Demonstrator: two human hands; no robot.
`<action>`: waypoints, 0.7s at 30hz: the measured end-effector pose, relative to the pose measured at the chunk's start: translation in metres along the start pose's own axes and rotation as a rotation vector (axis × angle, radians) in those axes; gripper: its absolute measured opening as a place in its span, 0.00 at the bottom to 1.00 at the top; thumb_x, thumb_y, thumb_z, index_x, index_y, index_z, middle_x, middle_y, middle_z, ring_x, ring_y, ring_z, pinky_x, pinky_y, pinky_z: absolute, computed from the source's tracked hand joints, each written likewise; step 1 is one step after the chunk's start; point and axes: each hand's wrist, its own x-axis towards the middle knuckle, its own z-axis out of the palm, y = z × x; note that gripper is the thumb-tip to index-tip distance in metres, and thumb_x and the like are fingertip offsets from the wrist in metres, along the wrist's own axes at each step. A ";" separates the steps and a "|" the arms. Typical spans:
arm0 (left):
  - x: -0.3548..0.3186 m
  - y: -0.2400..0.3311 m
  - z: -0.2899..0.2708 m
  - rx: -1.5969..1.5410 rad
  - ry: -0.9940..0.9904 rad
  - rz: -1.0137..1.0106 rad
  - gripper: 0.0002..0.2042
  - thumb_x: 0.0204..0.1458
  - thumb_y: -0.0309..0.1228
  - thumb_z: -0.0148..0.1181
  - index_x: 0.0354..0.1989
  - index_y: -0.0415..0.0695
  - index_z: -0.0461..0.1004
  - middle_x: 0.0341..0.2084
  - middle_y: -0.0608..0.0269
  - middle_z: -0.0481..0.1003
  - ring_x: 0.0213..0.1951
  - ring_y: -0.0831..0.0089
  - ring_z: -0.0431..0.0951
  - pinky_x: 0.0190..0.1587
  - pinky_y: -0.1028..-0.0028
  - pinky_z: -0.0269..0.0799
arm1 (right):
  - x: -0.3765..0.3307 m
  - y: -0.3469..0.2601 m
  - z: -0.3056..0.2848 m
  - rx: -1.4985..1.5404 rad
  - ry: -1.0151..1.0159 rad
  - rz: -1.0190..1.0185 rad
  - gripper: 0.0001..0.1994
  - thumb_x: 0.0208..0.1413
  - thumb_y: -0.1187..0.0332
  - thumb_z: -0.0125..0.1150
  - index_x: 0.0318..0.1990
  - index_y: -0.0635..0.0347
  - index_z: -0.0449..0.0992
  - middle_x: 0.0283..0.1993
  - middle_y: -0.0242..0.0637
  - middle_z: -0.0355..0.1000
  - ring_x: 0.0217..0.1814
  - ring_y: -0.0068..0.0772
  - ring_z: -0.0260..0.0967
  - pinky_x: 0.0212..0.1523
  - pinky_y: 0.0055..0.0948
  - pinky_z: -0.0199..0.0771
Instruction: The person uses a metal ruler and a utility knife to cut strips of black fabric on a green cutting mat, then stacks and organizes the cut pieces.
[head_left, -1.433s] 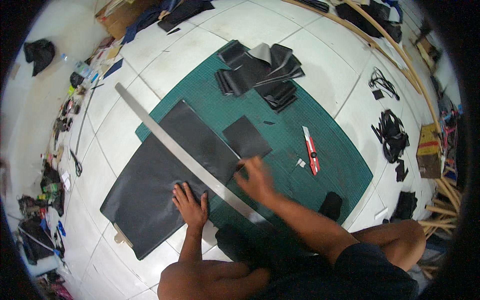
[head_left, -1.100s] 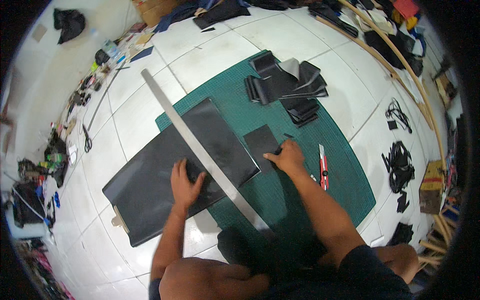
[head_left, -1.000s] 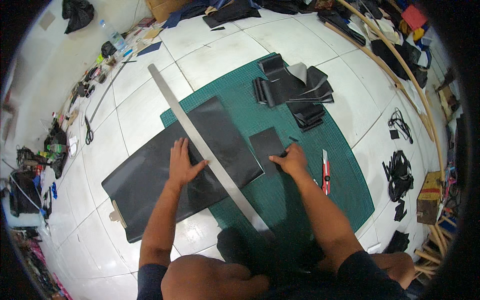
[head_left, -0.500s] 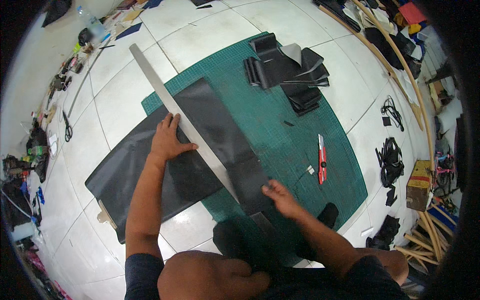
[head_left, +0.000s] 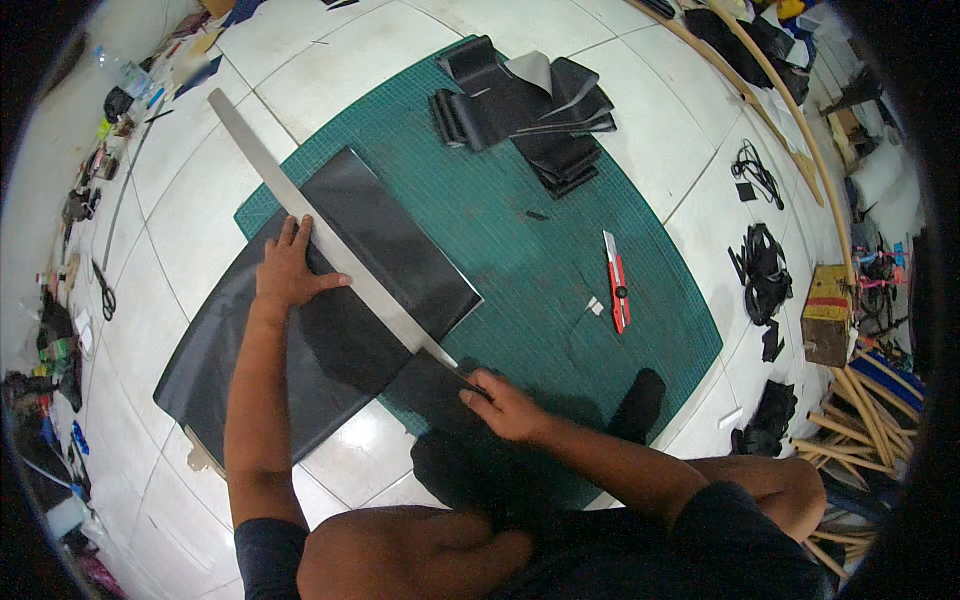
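A large black sheet [head_left: 235, 330] lies partly on the green cutting mat [head_left: 530, 250] and partly on the tiled floor. A long metal ruler [head_left: 365, 285] lies slantwise across it. My left hand [head_left: 292, 272] presses down with fingers spread, fingertips on the ruler and palm over the sheet. My right hand [head_left: 508, 405] is closed on the edge of a smaller black piece of material [head_left: 425, 392], beside the ruler's near end. Its thumb is on top; the fingers beneath are partly hidden. A red utility knife [head_left: 617, 285] lies on the mat to the right, blade pointing away.
Folded black strips [head_left: 530, 105] are heaped on the far part of the mat. Scissors [head_left: 104, 290] lie on the floor at left. A wooden box [head_left: 828, 315], black straps [head_left: 765, 275] and rattan-like poles [head_left: 840, 440] line the right side. My foot [head_left: 640, 408] rests on the mat.
My right hand has moved left and nearer to me with the smaller black piece, baring the sheet's corner and more of the ruler. My left hand stays on the ruler; the whole view has shifted.
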 end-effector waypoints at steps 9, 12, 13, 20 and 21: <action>-0.001 -0.005 0.009 0.028 0.043 -0.001 0.67 0.20 0.64 0.78 0.73 0.48 0.51 0.72 0.51 0.51 0.71 0.44 0.53 0.64 0.45 0.64 | 0.116 -0.037 -0.065 0.262 0.281 -0.233 0.15 0.61 0.67 0.62 0.52 0.64 0.71 0.40 0.39 0.76 0.41 0.30 0.74 0.44 0.32 0.74; 0.001 -0.003 0.006 -0.004 0.033 0.005 0.67 0.20 0.65 0.77 0.73 0.47 0.52 0.73 0.49 0.49 0.73 0.46 0.48 0.66 0.45 0.62 | 0.171 -0.046 -0.075 0.255 0.358 -0.250 0.18 0.58 0.68 0.66 0.52 0.64 0.72 0.36 0.37 0.77 0.37 0.28 0.74 0.40 0.30 0.74; -0.001 0.000 0.004 -0.015 0.030 0.004 0.67 0.20 0.65 0.77 0.73 0.47 0.52 0.73 0.50 0.49 0.73 0.46 0.49 0.65 0.45 0.62 | 0.183 -0.051 -0.076 0.222 0.395 -0.228 0.18 0.57 0.68 0.66 0.52 0.64 0.72 0.36 0.37 0.77 0.36 0.27 0.73 0.39 0.30 0.74; -0.004 0.001 -0.003 -0.046 0.016 -0.022 0.68 0.18 0.67 0.77 0.74 0.50 0.51 0.74 0.52 0.48 0.72 0.46 0.52 0.67 0.47 0.60 | 0.226 -0.055 -0.059 -0.100 0.481 -0.171 0.21 0.52 0.62 0.71 0.50 0.60 0.74 0.37 0.45 0.75 0.38 0.44 0.75 0.41 0.40 0.75; -0.005 0.003 -0.004 -0.064 0.018 -0.015 0.69 0.17 0.67 0.76 0.74 0.50 0.50 0.74 0.52 0.48 0.72 0.44 0.51 0.68 0.47 0.59 | 0.226 -0.052 -0.056 -0.107 0.474 -0.162 0.21 0.51 0.61 0.71 0.50 0.59 0.74 0.37 0.47 0.75 0.39 0.46 0.75 0.42 0.41 0.75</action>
